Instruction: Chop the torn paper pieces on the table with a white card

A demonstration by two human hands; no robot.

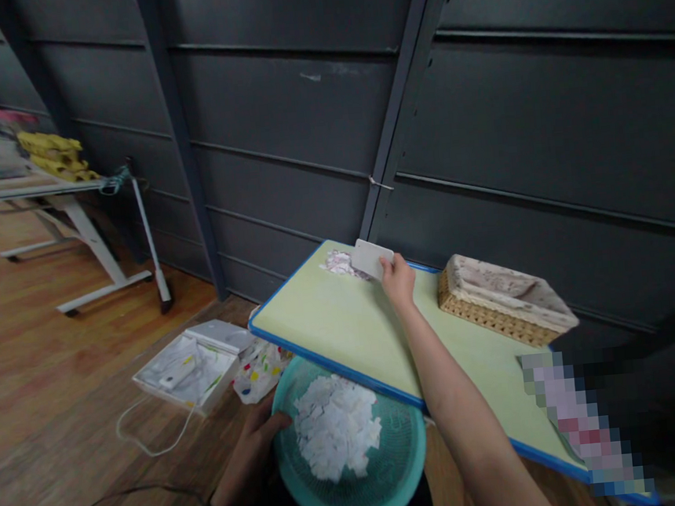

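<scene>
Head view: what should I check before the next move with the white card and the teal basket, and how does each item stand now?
1. Right hand grips the white flat card: ok.
2. Card meets the small pile of paper scraps at the far edge of the pale green table with a blue rim: beside it, contact cannot tell.
3. Left hand holds the teal round plastic basket at its rim: ok.
4. Basket sits under the table's near edge: ok.
5. Woven wicker basket with a cloth liner stands off to the right of the arm: ok.
6. Room left above the white scraps in the teal basket: cannot tell.
</scene>
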